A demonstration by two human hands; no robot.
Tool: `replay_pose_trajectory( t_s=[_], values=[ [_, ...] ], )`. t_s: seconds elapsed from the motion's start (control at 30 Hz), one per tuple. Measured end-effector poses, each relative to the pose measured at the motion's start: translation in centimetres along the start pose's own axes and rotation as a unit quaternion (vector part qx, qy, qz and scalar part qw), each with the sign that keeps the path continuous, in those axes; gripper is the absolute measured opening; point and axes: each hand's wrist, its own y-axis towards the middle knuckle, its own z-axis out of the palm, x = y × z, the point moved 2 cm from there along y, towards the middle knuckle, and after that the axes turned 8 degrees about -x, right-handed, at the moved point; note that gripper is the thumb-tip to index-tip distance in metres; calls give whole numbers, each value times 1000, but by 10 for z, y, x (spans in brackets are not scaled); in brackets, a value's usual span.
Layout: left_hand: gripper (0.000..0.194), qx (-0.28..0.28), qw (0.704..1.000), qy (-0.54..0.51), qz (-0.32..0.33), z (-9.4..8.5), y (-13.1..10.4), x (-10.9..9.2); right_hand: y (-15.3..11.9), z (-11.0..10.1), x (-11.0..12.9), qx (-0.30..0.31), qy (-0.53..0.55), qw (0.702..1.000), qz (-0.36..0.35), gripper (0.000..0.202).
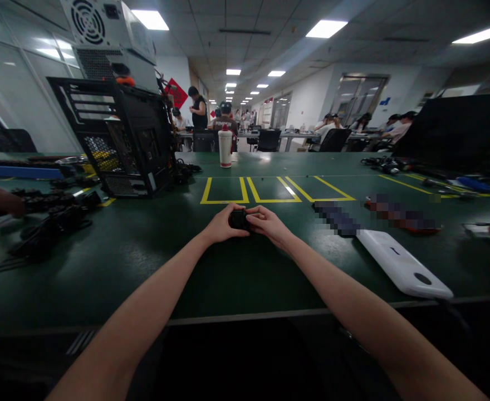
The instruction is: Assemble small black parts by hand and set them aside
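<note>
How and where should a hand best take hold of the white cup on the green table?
Probably around its middle, from the near side: the white cup stands upright, tall and round, with open green table just before it.

A small black object [239, 219] (blocky, partly hidden) sits above the green tabletop [245, 267].

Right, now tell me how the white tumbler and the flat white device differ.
The white tumbler stands upright, while the flat white device lies on its broad side. The tumbler is round-bodied with red trim; the device is a rounded slab with a dark oval near one end. The tumbler is towards the far edge, the device close to the near edge. Both are mostly white and rest on the green tabletop.
</note>
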Motion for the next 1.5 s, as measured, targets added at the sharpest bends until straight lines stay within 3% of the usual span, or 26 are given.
replay_pose_trajectory(
  t_s=[0.2, 0.4, 0.63, 0.83, 1.03, 1.27, 1.4, 1.5],
  values=[
    [62, -1, 1000, 1, 0, -1, 0, -1, 2, -2, 0, 0, 4, 999, 35, 31],
    [61, -1, 1000, 3, -7, -1, -1, -3, 1, -4, -2, 30, -10, 1000, 2, 46],
    [62, -4, 1000, -5, 0, 0, 0, -1, 2, 1, -2, -2, 1, 1000, 0, 25],
    [63, -4, 1000, 5, -2, 1, 0, 1, 5, -2, -2, -1, -4, 1000, 2, 33],
    [62, -5, 1000, 2, 2, 1, 0, 2, 1, -6, -2, 21, -36, 998, -50, 42],
    [63, 1, 1000, 9, -2, 0, 0, 0, 3, 0, -2, -1, 4, 1000, -21, 23],
    [62, -1, 1000, 7, 2, 0, 0, 0, 6, -1, -3, -7, 7, 1000, 15, 31],
    [62, -2, 1000, 2, 4, 0, 0, 1, 6, -4, -3, 9, 4, 1000, 4, 36]
  ],
)
